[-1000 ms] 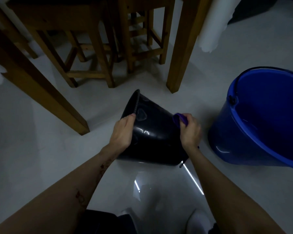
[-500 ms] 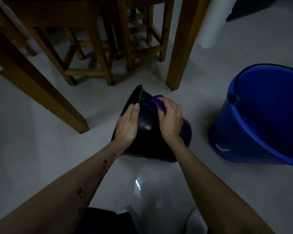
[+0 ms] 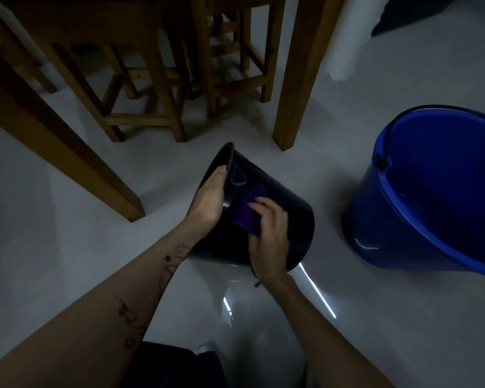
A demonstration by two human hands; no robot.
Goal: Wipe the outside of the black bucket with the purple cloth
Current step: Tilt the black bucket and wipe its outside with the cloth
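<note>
The black bucket lies tipped on its side on the pale floor, its rim pointing up and to the left. My left hand grips the rim and steadies it. My right hand presses the purple cloth flat against the bucket's upper side wall. Part of the cloth is hidden under my fingers.
A large blue bucket stands on the floor to the right. Wooden table legs and wooden stools crowd the floor just behind the black bucket. A white hanging cloth is at the back right.
My right hand with the cloth swept from the bucket's right side up toward the rim, then slid back down the wall toward me. My left hand stayed on the rim.
</note>
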